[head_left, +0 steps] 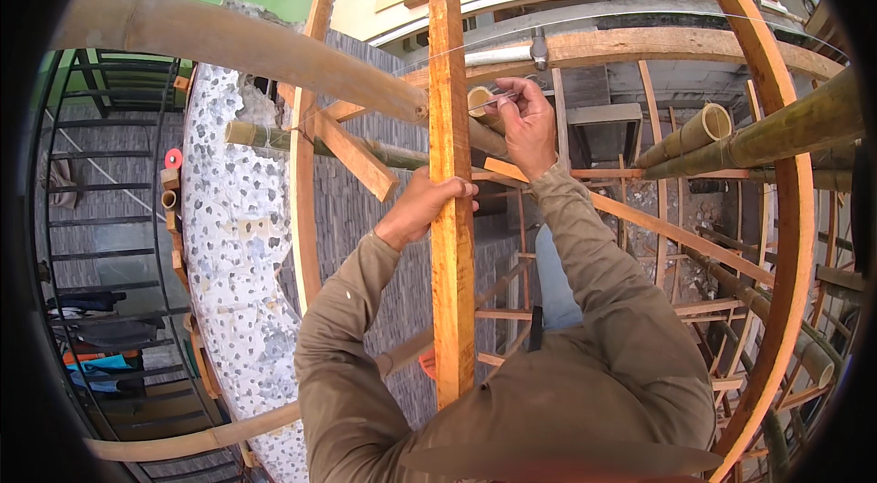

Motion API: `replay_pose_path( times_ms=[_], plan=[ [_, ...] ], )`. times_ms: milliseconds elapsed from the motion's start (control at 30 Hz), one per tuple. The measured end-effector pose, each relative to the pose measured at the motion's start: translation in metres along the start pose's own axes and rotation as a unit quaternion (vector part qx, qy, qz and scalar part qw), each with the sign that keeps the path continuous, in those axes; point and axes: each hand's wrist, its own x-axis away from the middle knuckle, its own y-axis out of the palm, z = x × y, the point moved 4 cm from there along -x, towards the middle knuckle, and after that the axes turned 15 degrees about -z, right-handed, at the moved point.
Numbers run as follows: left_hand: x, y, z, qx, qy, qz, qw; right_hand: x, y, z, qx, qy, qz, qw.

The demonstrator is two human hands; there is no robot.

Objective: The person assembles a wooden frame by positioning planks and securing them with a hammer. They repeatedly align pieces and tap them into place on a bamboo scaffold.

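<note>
An upright squared timber [451, 163] stands in front of me, and my left hand [425, 207] is closed around it at about mid-height. Just right of the timber, my right hand [530, 125] is raised with thumb and fingers pinched on a thin metal nail [501, 99]; whether there is more than one cannot be made out. Behind those fingertips shows the cut end of a bamboo pole [480, 99]. Farther off, a hammer [539, 49] with a pale handle rests along a horizontal wooden beam [630, 48], touching neither hand.
A thick bamboo pole [247, 49] runs from the upper left to the timber. Thin white string crosses above the beam. At right stand a long timber [793, 236] and more bamboo [703, 131]. Left are a speckled wall top [233, 273] and a black metal railing [100, 191]. Scaffold framing drops away below.
</note>
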Motion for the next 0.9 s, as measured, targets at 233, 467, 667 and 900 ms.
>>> replay_pose_path(
  times_ms=[233, 467, 667, 900],
  plan=[
    [0.002, -0.001, 0.006, -0.055, 0.004, 0.018, 0.998, -0.001, 0.017, 0.003, -0.111, -0.008, 0.035, 0.993],
    [0.007, 0.007, 0.018, -0.167, 0.086, 0.123, 0.974, -0.002, 0.027, 0.007, -0.181, -0.035, 0.045, 0.982],
    [0.018, 0.034, 0.063, -0.606, 0.255, 0.216, 0.722, 0.002, 0.029, 0.005, -0.185, -0.035, 0.065, 0.980],
    [-0.042, 0.032, 0.086, -0.741, 0.280, 0.161, 0.589, 0.007, 0.019, 0.008, -0.091, -0.024, 0.062, 0.994]
  ],
)
